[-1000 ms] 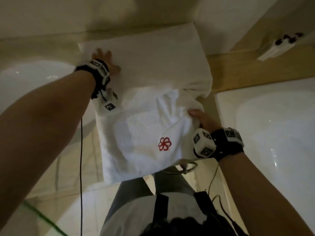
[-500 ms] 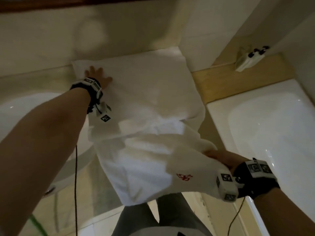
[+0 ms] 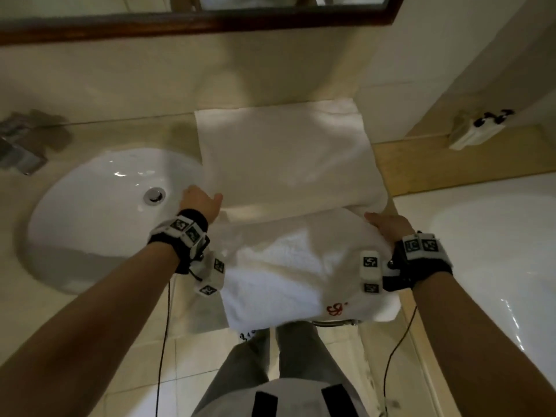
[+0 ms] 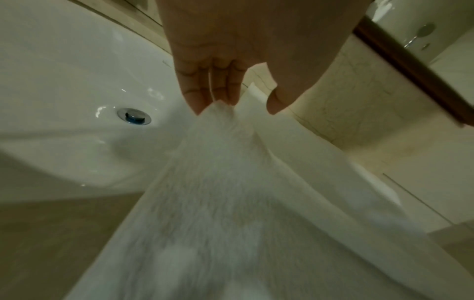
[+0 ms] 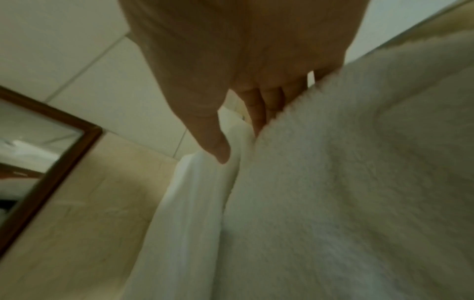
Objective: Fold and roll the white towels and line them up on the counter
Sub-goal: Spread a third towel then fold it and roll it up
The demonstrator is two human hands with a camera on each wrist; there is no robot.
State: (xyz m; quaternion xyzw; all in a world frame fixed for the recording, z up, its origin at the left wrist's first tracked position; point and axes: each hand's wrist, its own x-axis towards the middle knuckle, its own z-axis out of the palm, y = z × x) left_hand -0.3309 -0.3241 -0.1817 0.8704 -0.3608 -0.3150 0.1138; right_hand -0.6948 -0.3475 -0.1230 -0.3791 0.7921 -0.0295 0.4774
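Observation:
A white towel (image 3: 285,158) lies across the counter (image 3: 90,320) between the sink and the bathtub. Its far half is flat; its near half (image 3: 288,272), with a red logo (image 3: 335,308), bulges up over the counter's front edge. My left hand (image 3: 201,203) is at that half's left corner. In the left wrist view the corner (image 4: 218,121) reaches my straight fingertips (image 4: 197,95) and the thumb stands apart. My right hand (image 3: 388,224) holds the right edge. In the right wrist view the towel (image 5: 333,172) passes between thumb and fingers (image 5: 259,109).
A white sink (image 3: 99,218) with a metal drain (image 3: 155,195) sits left of the towel, a tap (image 3: 21,145) behind it. A bathtub (image 3: 493,251) is on the right beyond a wooden ledge (image 3: 436,161). A framed mirror (image 3: 210,22) hangs above.
My left hand left the towel's far left corner and came to the near half's left corner. My right hand raised the hanging, logo-marked half toward the counter. The head view tilted up.

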